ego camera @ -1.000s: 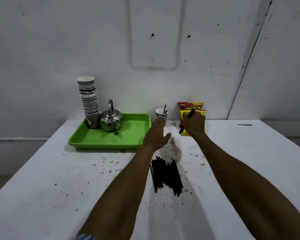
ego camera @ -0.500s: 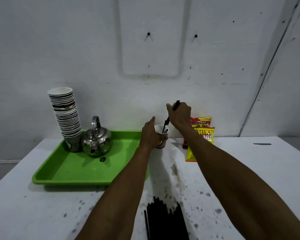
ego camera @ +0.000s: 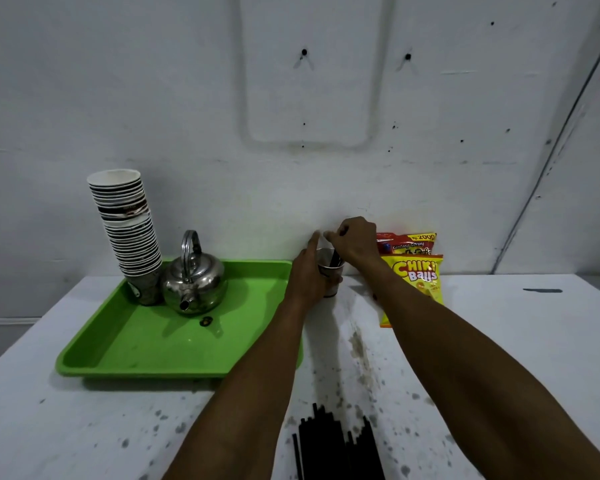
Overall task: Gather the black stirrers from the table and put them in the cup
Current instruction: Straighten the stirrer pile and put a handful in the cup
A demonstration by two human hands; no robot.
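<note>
Now the left hand [ego camera: 309, 275] is wrapped around the side of the paper cup [ego camera: 330, 277], which stands on the white table [ego camera: 499, 323] just right of the green tray [ego camera: 174, 344]. Directly above the rim, the right hand [ego camera: 355, 242] has its fingers pinched together on black stirrers [ego camera: 335, 260] whose lower ends stand inside the cup. Near the bottom edge, between the two forearms, a loose pile of black stirrers [ego camera: 333, 445] lies on the table. On the tray sit a steel kettle [ego camera: 194, 282] and a tall stack of paper cups [ego camera: 127, 230]. Two snack packets [ego camera: 414, 271] lean against the wall just beside the right wrist.
</note>
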